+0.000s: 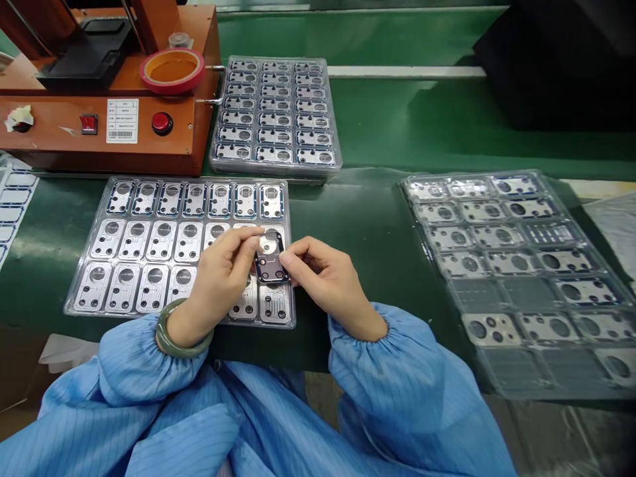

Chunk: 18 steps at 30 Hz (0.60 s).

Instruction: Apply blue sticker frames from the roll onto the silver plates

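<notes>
Dark lens plate [271, 258] pinched edgewise by left hand [218, 281], right hand [328, 285] | held over tray [199, 181] | green mat [358, 225] beyond its edge | white label [122, 120] illegible

Tray cells [181, 285] hidden by L hand [218, 281]

A green bench [397, 126] stretches across in front of you, with a white strip [402, 71] running along its far side. To your left stands an orange machine [54, 126] with a red switch [89, 124], a round red button [161, 123], and a roll of tape [171, 71] on top. A black box [561, 66] sits at the far right. Below the bench's near edge, you can see a grey floor [546, 437].
</notes>
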### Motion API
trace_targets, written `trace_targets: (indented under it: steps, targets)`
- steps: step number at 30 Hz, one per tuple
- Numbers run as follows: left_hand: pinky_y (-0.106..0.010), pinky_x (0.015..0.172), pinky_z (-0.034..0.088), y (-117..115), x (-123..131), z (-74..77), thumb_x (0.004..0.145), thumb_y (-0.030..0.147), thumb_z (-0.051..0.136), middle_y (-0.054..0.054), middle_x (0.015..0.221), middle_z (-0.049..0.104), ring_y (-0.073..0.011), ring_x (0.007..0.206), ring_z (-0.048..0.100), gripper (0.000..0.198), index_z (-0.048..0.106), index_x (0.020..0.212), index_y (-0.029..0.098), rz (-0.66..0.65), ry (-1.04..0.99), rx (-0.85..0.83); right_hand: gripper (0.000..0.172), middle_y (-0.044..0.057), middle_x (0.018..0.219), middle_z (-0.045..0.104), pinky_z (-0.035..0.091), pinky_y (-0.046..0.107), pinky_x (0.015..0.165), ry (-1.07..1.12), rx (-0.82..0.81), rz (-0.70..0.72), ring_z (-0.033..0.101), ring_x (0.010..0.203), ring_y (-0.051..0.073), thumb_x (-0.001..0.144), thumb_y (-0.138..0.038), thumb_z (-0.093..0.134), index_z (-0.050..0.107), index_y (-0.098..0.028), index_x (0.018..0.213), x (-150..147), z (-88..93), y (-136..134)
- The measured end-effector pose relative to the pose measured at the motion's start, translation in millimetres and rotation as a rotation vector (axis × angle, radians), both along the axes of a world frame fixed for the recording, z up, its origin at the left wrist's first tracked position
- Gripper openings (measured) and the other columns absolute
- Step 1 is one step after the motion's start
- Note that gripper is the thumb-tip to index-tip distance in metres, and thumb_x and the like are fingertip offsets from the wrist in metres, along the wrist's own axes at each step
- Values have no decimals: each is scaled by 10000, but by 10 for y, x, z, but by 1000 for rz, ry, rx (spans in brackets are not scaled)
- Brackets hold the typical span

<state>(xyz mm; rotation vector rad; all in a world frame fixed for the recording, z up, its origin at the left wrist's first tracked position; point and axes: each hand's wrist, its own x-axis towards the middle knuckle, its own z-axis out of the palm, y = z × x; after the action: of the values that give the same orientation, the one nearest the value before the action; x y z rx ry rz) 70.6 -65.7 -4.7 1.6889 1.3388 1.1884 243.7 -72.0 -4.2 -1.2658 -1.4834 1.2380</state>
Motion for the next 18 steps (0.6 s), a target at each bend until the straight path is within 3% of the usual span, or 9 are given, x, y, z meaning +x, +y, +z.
trace_targets:
  steps: [5, 9, 13, 18]
  targets:
    - [-294, 724, 562, 27, -24, -20, 949, 297, 506, -92, 1072, 608, -167, 914, 641, 257, 615, 1152, 182, 86, 66, 63, 233, -35, 607, 571, 402, 236, 518, -77, 34, -156, 498, 530, 93, 850, -384, 608, 597, -196, 713, -48, -49, 23]
    - [-319, 780, 563, 21, -29, 0, 947, 251, 504, -79, 1056, 599, -181, 1001, 621, 179, 636, 1047, 187, 79, 27, 118, 270, -28, 604, 596, 406, 237, 534, -259, 31, -261, 527, 552, 105, 831, -418, 629, 596, -199, 677, -55, -75, 63]
    - [-296, 759, 552, 38, -5, -18, 937, 208, 510, -65, 1003, 615, -160, 950, 626, 150, 648, 990, 184, 53, -36, 146, 296, -25, 610, 614, 424, 245, 553, -382, 99, -259, 558, 565, 119, 842, -469, 614, 591, -207, 708, -47, -148, 108]
    - [-278, 736, 541, 43, 13, 30, 921, 159, 511, -52, 907, 636, -136, 866, 618, 130, 639, 941, 175, 84, -46, 311, 228, 27, 807, 717, 490, 279, 665, -475, 376, -131, 651, 686, 158, 899, -405, 547, 672, -214, 886, 53, -279, 167]
